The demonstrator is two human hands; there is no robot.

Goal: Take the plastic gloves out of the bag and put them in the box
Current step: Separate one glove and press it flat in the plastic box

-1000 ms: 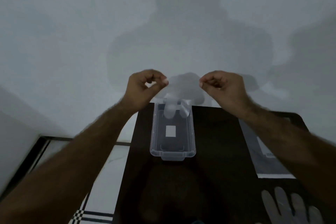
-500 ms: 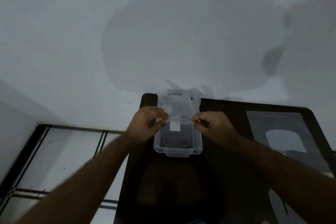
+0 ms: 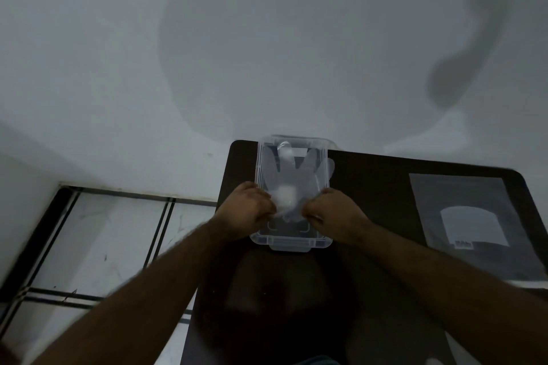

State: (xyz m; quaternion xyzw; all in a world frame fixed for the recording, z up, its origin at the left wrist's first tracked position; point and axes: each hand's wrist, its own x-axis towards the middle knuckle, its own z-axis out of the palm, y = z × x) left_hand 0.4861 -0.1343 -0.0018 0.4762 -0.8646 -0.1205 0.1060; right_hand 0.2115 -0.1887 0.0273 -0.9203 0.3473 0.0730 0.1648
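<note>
A clear plastic box (image 3: 290, 241) stands near the far left corner of the dark table (image 3: 370, 187). A thin see-through plastic glove (image 3: 292, 175) lies spread over the box's opening, its fingers pointing away from me, one finger hanging over the right rim. My left hand (image 3: 247, 212) pinches the glove's cuff at the left side of the box. My right hand (image 3: 332, 213) pinches the cuff at the right side. The flat plastic bag (image 3: 471, 225) with a white label lies on the table to the right.
A pale wall rises just behind the table. Tiled floor with dark lines shows at the left, below the table edge. Part of another pale glove (image 3: 434, 361) peeks in at the bottom right edge.
Both hands have come down from above the box to its rim, drawing closer together. The glove has gone from hanging in the air to lying over the box opening.
</note>
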